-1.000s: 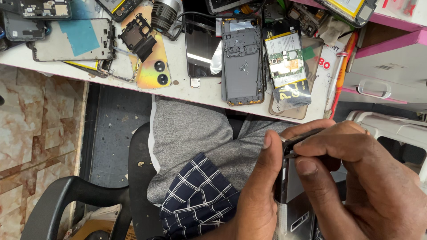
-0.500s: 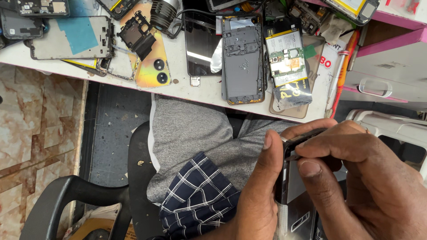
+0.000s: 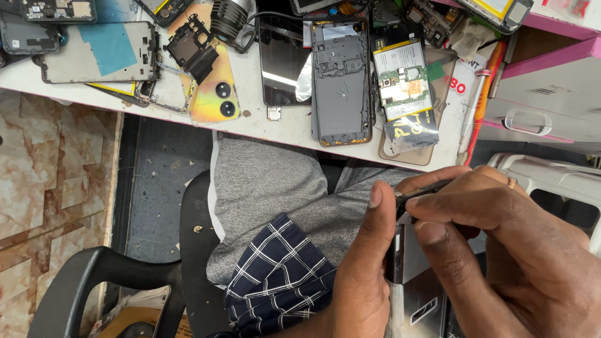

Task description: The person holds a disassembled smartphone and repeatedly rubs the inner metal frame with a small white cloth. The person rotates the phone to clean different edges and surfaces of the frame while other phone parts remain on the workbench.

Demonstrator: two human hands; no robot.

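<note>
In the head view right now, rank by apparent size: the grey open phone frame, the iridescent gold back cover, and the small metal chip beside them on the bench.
1. Grey open phone frame, largest.
2. Iridescent gold back cover, partly hidden by a black bracket, so its full size is unsure.
3. Small metal chip, clearly smallest.

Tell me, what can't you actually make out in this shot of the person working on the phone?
- Dark phone: head view, mostly covered by left hand and right hand.
- Thin dark tool: only a sliver shows above the right fingers; its kind is unclear.
- Tray of parts: cut off by the top edge.
- Circuit board: components too small to tell.
</note>
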